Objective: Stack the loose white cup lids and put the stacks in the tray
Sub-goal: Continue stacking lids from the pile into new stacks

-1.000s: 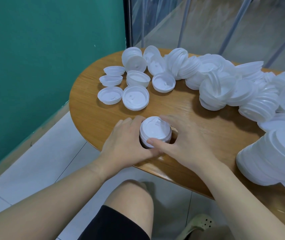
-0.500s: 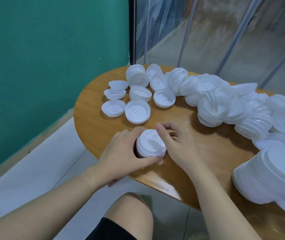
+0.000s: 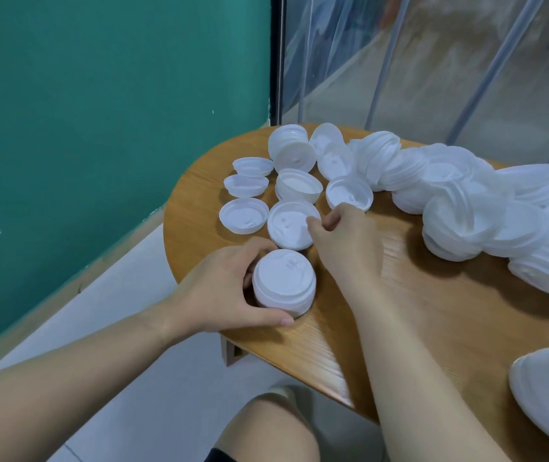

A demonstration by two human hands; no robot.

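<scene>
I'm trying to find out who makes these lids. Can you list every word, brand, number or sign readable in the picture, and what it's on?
No text can be read anywhere.
Top lid of the stack held by the left hand: small raised marks near the rim, too blurred to read.
Upturned lid by the right hand: moulded bumps only, no letters.
Lid pile, table, green wall: no writing shows.

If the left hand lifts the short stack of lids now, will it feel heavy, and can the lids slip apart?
Probably light: the short stack of lids looks like thin white plastic. The lids seem nested, so they likely hold together, though the top one could slide off if tilted. The left hand wraps its side, so a gentle squeeze should be enough; a hard squeeze may bend the thin rims.
</scene>
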